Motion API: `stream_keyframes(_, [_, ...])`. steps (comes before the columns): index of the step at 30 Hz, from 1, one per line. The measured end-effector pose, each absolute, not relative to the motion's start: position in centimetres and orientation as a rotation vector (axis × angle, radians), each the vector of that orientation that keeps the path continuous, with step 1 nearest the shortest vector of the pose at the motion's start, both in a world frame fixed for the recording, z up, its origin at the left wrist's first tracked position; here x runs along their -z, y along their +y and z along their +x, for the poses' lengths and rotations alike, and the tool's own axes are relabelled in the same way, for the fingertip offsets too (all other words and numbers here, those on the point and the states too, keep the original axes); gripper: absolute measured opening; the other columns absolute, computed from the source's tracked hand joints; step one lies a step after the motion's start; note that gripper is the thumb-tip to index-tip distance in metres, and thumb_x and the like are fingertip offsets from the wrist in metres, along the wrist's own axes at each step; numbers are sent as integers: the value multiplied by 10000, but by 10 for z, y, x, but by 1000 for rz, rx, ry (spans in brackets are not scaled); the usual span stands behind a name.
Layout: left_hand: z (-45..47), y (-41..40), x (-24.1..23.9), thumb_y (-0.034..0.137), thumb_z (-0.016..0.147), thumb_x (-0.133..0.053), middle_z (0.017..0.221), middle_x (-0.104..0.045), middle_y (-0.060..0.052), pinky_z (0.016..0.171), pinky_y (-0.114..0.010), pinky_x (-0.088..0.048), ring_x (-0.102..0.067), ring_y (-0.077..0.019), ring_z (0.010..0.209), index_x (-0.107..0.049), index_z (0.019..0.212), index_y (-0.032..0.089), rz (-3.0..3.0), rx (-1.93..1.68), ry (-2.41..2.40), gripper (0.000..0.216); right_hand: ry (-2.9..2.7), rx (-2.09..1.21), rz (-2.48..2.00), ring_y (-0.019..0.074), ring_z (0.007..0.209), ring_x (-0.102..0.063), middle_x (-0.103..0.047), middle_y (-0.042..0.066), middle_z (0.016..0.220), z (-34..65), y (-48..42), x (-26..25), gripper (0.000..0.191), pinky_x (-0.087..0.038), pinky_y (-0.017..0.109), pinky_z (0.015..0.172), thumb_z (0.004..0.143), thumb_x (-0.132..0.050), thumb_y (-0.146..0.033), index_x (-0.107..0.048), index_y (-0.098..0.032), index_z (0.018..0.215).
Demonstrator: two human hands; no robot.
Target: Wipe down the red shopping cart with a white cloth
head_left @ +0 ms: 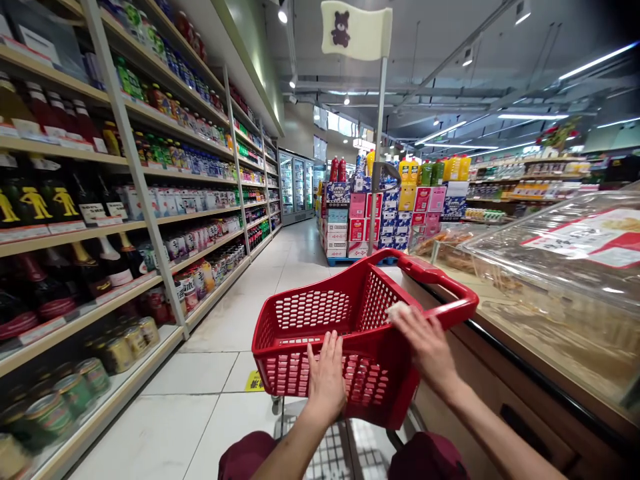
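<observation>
A red plastic shopping cart (345, 347) stands right in front of me, its handle toward the right and its perforated basket toward the left. My left hand (327, 377) lies against the near side of the basket, fingers stretched out, with nothing seen in it. At the basket's rim, beside the handle end, my right hand (425, 347) presses a small crumpled white wipe (399, 311) under its fingertips. Whether it is paper or cloth I cannot tell. The part of the basket inside that shows holds no goods.
Shelves of bottles and cans (185, 173) line the left side. Close on the right is a counter (500, 340) with clear plastic food boxes (550, 267). Stacked drink cartons (365, 227) and a flag pole (381, 120) stand ahead. Tiled floor (215, 327) runs between.
</observation>
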State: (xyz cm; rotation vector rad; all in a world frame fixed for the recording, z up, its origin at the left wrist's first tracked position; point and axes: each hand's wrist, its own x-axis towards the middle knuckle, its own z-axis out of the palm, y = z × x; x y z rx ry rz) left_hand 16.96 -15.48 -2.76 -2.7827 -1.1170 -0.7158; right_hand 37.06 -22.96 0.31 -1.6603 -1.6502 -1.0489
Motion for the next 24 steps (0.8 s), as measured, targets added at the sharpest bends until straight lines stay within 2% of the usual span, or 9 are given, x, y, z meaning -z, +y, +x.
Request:
stream_keyframes(3, [163,-152,34,53,706,-326,1438,-180,-64,1047,-557,-99,-118,-207,1327,-171,1363,135,-2751,693,-1092,681,-1518,1052,-1721,199,1272,-291,-467,56,1290,361,-226,1,571,-220,429,1029,729,-320,10,-463,-208,1237])
stream_keyframes(7, [153,-146,40,56,711,-322,1432,-200,-72,1044,-554,-122,-130,-218,1324,-170,1365,131,-2692,680,-1112,675,-1904,1030,-1562,171,1282,-269,-454,-3,1302,342,-219,11,633,-225,397,1034,702,-306,38,-453,-259,1241])
stream_keyframes(12, [134,-138,43,23,678,-318,1434,-186,-72,1044,-562,-99,-127,-215,1325,-186,1361,120,-2640,669,-1193,702,-1524,1055,-1744,204,1268,-300,-469,69,1287,344,-211,10,612,-224,450,1024,709,-309,37,-442,-209,1254])
stream_keyframes(18, [121,-135,42,27,682,-325,1429,-208,-55,1047,-548,-111,-141,-201,1323,-212,1354,137,-2661,682,-1170,690,-1958,994,-1539,176,1284,-264,-449,6,1309,315,-195,21,604,-277,402,1014,734,-294,28,-439,-248,1252])
stream_keyframes(22, [107,-131,43,24,681,-342,1425,-221,-76,1044,-550,-117,-167,-215,1316,-222,1351,138,-2579,735,-1332,690,-1636,997,-1724,192,1280,-274,-459,70,1297,326,-191,19,642,-265,450,1006,715,-275,55,-395,-214,1285])
stream_keyframes(24, [103,-129,44,21,667,-354,1426,-219,-78,1041,-555,-124,-164,-221,1317,-226,1350,141,-2587,734,-1350,706,-1658,960,-1681,191,1286,-261,-430,84,1320,314,-187,24,637,-280,435,1003,712,-274,58,-395,-192,1286])
